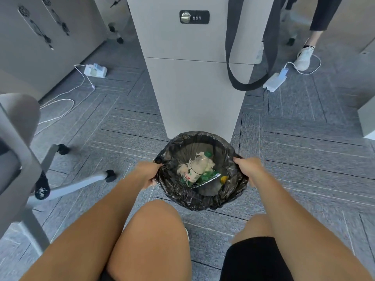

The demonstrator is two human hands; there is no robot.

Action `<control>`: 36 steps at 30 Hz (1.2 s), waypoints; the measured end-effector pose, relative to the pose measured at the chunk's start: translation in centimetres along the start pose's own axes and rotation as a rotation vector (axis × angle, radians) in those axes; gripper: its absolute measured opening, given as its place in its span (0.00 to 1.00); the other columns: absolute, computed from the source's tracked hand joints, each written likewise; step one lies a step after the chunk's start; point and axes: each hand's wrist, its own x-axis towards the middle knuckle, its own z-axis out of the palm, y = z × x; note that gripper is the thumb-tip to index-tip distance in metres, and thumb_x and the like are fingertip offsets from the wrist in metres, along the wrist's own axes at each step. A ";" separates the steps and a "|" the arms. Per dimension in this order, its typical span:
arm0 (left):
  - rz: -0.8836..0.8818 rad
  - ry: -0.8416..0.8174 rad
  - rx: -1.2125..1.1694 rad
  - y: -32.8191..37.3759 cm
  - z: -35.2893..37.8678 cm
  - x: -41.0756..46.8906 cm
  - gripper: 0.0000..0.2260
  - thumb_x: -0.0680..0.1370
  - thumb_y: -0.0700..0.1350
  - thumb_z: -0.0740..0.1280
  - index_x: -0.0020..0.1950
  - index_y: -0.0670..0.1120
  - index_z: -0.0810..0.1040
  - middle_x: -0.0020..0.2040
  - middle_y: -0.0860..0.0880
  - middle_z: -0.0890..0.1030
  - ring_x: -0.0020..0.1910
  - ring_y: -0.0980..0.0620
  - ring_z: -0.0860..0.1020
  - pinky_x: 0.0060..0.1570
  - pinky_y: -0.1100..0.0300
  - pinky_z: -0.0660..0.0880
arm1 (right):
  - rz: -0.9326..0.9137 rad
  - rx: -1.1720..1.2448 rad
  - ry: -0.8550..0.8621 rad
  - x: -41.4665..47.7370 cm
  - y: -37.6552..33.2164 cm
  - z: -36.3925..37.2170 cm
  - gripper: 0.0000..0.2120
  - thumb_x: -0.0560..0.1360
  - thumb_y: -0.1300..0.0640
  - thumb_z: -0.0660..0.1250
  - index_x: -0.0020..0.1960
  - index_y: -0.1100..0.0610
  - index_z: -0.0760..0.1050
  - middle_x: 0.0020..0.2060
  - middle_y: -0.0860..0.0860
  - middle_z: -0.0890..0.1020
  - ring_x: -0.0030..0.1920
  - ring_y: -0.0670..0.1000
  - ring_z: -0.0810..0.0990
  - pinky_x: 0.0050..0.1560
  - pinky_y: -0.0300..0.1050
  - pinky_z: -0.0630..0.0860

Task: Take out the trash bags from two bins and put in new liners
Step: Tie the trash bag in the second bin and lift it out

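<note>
Far left: grey office chair on a wheeled base [18, 122], near the bin spot, not touching it. Past it, a white power strip with a loose white cable [95, 70] lies on the grey striped carpet floor [304, 159].

Left hand [147, 173]: fingers curled round the left edge of the black plastic trash bag [203, 199], gripping the folded-over rim. The bag sits centre, straight ahead of the person's bare knees and just in front of a tall light-grey cabinet with a combination lock [192, 78]. Its mouth faces up and is spread round. The bin itself is hidden under the bag's overhang, so its wall can't be seen. Inside, a white plastic bottle with a green cap [197, 168] lies tilted among torn white paper, green bits and something yellow. The load looks light.

Right hand [248, 169]: fingers curled on the right edge of the rim, same kind of grip.

So the bag lies between the hands, which face each other across the opening, neither one nearer. Its long axis is vertical. The likely next move is a straight lift, both hands together, to peel the rim free and draw the bag out. An uneven pull could tip the bin or spill the load.

Right: black strap loop hanging by the cabinet [251, 84], white adapter box with cable [274, 82], another person's white sneaker [304, 57]. The second bin and new liners are not in view.
</note>
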 end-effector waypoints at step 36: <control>0.749 0.115 0.448 7.6 6.0 6.8 0.12 0.83 0.40 0.57 0.62 0.43 0.77 0.49 0.46 0.79 0.46 0.47 0.75 0.45 0.57 0.69 | -0.425 -0.083 0.032 2.7 -6.5 2.9 0.07 0.81 0.54 0.63 0.56 0.52 0.79 0.44 0.46 0.80 0.39 0.43 0.76 0.38 0.37 0.70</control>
